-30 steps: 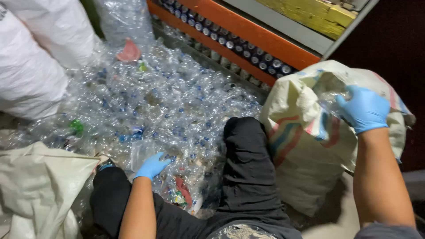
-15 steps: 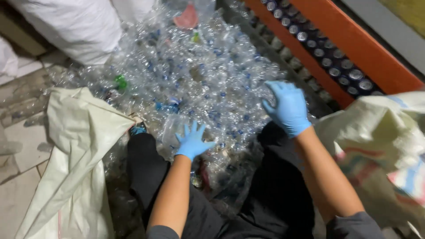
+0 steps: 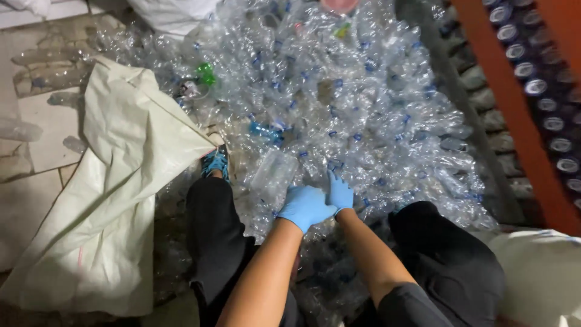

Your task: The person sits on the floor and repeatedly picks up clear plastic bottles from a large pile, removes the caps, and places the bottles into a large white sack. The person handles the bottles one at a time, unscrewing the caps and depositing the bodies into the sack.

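A big heap of crushed clear plastic bottles [image 3: 363, 103] with blue caps covers the floor in front of me. Both my hands wear blue gloves and meet at the heap's near edge, between my knees in black trousers. My left hand [image 3: 305, 207] is curled against the lower end of a larger clear bottle [image 3: 275, 172] and seems to grip it. Just to its right, touching it, my right hand [image 3: 340, 192] points its fingers up into the bottles; whether it holds one is hidden.
A white woven sack [image 3: 121, 200] lies open on the left over pale floor tiles [image 3: 36, 127]. Another sack [image 3: 544, 272] sits at lower right. An orange rack with rows of cans [image 3: 544, 91] runs along the right. A green bottle [image 3: 207, 74] lies at the heap's left.
My right hand left the sack on the right and came down to the heap beside my left hand. The view swung left and down; the left sack now shows fully.
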